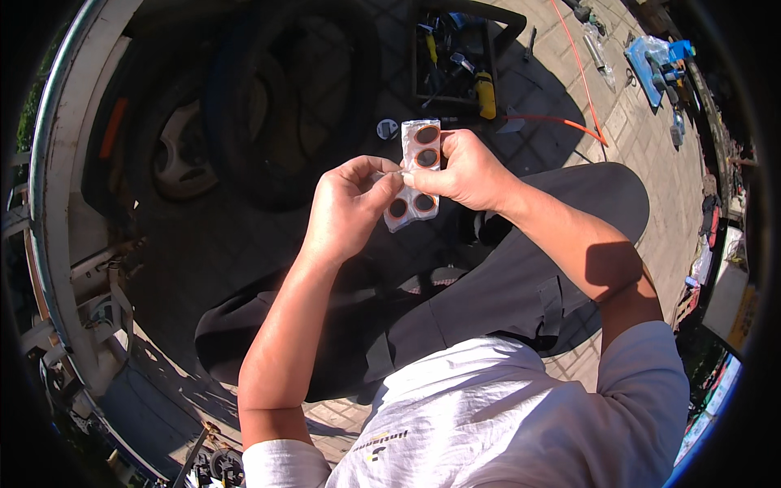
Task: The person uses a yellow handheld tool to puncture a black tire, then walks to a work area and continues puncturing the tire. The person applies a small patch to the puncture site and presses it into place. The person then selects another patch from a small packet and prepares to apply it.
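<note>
Above my lap I hold a silvery sheet of tire patches (426, 135), dark round discs with orange rims in rows. My right hand (472, 172) grips its right edge, thumb across the front. At the sheet's left edge my left hand (351, 202) pinches thumb and forefinger together on the sheet's edge or film, close to my right thumb. The sheet looks partly torn or folded at the left, with lower patches offset from the upper ones. Some patches are hidden behind my fingers.
A toolbox (419, 61) with assorted tools and a yellow bottle (486, 95) stands ahead. A dark tire (220, 130) lies in shade at left, near a wheel (185, 154). An orange hose (561, 122) crosses the paving. Blue tools (651, 69) lie at far right.
</note>
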